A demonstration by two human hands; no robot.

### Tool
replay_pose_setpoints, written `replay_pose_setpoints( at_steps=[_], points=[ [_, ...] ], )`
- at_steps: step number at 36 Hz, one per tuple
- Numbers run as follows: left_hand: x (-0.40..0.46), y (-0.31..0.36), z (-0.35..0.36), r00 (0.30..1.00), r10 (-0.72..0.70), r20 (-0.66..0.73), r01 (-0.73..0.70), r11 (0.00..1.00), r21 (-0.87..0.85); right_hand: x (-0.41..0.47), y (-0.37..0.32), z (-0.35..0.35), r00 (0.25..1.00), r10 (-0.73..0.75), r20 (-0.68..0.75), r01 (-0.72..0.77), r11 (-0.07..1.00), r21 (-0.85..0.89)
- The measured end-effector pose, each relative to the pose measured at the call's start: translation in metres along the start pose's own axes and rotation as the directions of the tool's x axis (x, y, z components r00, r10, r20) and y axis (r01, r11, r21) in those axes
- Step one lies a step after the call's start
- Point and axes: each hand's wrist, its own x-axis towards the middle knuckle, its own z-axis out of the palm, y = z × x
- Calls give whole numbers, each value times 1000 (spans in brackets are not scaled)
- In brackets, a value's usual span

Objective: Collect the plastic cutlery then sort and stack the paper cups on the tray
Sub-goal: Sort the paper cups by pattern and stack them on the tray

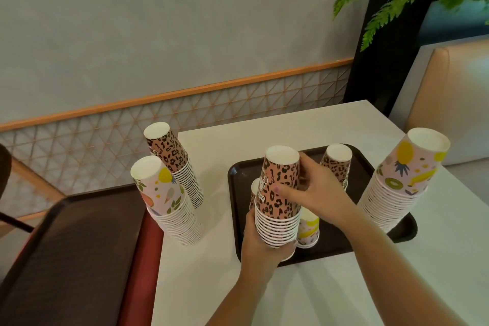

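The left hand (260,239) curls round the base of a leopard stack (278,194) above the tray's (239,193) near left part. The right hand (318,189) grips the stack's top cup, thumb across it. The stack half hides a cup (255,189) behind and a fruit cup (308,229) beside; their print is unreadable.

A single head-worn wide-angle view looks forward and steeply down from above the near edge of the white rectangular surface (330,286), close over the dark brown plastic tray (239,174), facing the grey wall (158,21) beyond.
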Motion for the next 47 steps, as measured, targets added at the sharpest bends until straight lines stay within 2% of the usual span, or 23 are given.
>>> replay_pose_setpoints(
  at_steps=[11, 15, 17, 19, 22, 24, 29, 36, 38, 41, 42, 44, 46, 47],
  points=[
    [-6, -4, 1, 1000, -8, -12, 8, 1000, 1, -2, -15, -11, 981, -1, -194, 18, 996, 88],
    [-7, -4, 0, 1000, -17, 3, 17, 1000, -3, 0, -16, -19, 944, 61, -324, 21, 970, 242],
    [-7, -3, -1, 1000, -21, 3, 21, 1000, 1, 4, -13, -29, 901, 89, -424, 40, 958, 285],
    [-7, -4, -1, 1000, -21, 5, 21, 1000, 7, 10, -9, -43, 824, 92, -558, 85, 955, 283],
    [-5, -5, -1, 1000, -2, 3, 2, 1000, 14, 21, -3, -59, 685, 42, -727, 75, 989, 128],
    [-4, -5, 0, 1000, 10, -2, -10, 1000, 16, 27, 6, -64, 648, 3, -762, 24, 999, 25],
    [0, -6, 2, 1000, 20, -8, -20, 999, 33, 41, 36, -62, 682, 17, -731, -111, 990, -81],
    [4, -6, 3, 999, 28, -17, -27, 997, 70, 42, 62, -55, 758, 86, -647, -223, 966, -133],
    [6, -6, 3, 999, 24, -20, -23, 998, 65, 40, 60, -54, 748, 59, -661, -209, 966, -150],
    [6, -6, 3, 1000, 24, -18, -23, 998, 56, 33, 47, -48, 749, -17, -663, -78, 990, -113],
    [7, -6, 3, 1000, 25, -19, -24, 998, 57, 31, 41, -45, 774, -37, -633, -24, 996, -88],
    [6, -5, 2, 1000, 18, -16, -17, 999, 40, 25, 26, -38, 870, -35, -491, 34, 999, -12],
    [6, -4, 2, 1000, 12, -10, -12, 1000, 16, 17, 14, -32, 969, 15, -245, -1, 998, 55],
    [5, -2, 3, 1000, 10, -9, -10, 1000, 5, 14, 10, -28, 993, 41, -114, -33, 997, 66]
  ],
)
